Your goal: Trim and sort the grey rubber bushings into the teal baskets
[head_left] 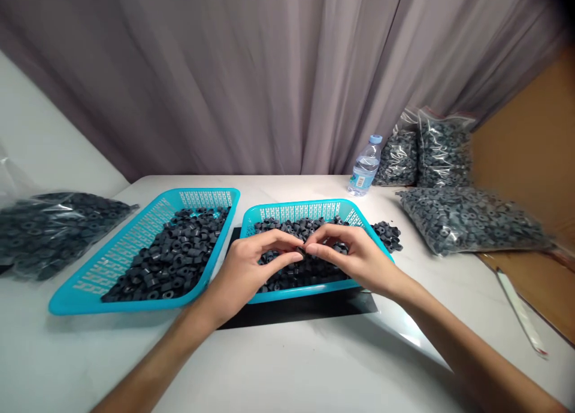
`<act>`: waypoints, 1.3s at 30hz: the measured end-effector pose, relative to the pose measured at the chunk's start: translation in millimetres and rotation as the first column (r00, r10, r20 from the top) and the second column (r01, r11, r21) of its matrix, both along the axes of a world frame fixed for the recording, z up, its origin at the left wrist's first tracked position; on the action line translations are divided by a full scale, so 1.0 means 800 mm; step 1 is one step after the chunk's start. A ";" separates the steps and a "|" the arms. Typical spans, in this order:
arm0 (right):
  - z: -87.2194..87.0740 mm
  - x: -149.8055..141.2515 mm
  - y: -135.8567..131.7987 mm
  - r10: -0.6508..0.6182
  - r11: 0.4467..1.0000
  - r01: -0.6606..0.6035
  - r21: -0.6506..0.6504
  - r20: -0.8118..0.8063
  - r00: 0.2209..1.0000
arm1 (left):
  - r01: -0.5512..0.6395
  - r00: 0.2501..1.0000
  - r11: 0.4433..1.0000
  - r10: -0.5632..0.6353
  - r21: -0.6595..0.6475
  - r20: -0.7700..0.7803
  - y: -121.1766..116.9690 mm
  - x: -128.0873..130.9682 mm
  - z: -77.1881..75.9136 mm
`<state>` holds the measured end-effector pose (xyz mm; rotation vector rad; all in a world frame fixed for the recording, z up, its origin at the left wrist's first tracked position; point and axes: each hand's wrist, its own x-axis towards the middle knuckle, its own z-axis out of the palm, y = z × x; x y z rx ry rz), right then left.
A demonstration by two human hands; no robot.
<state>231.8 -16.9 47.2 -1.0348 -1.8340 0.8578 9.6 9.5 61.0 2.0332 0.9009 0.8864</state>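
Note:
My left hand [251, 269] and my right hand [354, 254] meet fingertip to fingertip above the right turquoise basket [291, 211], which is heaped with small black ring-shaped parts [287, 227]. Both hands are pinched together on one small dark part [302, 252] between thumbs and forefingers. The basket rests on a black mat [314, 308]. To the left stands a second turquoise basket [112, 257], also holding many black rings [175, 254].
A small pile of loose rings [389, 233] lies right of the right basket. Clear bags of the same parts lie at the far left [49, 227] and right [467, 218], with two more [426, 152] propped against the curtain. A water bottle [365, 167] stands behind. Brown board [534, 179] at right.

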 end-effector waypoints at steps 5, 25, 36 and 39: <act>-0.009 0.013 0.009 -0.099 0.995 0.091 0.050 0.192 0.976 | 0.079 0.983 0.967 -0.035 -0.241 0.181 0.006 -0.003 0.000; -0.019 0.011 0.012 -0.092 0.989 0.013 0.150 0.534 0.840 | 0.113 0.990 0.959 -0.087 -0.258 0.109 0.012 -0.010 -0.008; 0.000 0.013 0.001 -0.033 0.998 0.028 0.050 0.106 0.994 | 0.098 0.992 0.971 -0.077 -0.220 0.102 0.010 -0.006 -0.008; 0.001 0.011 -0.002 -0.020 1.000 0.021 0.019 -0.026 0.999 | 0.098 0.992 0.969 -0.076 -0.229 0.104 0.009 -0.006 -0.007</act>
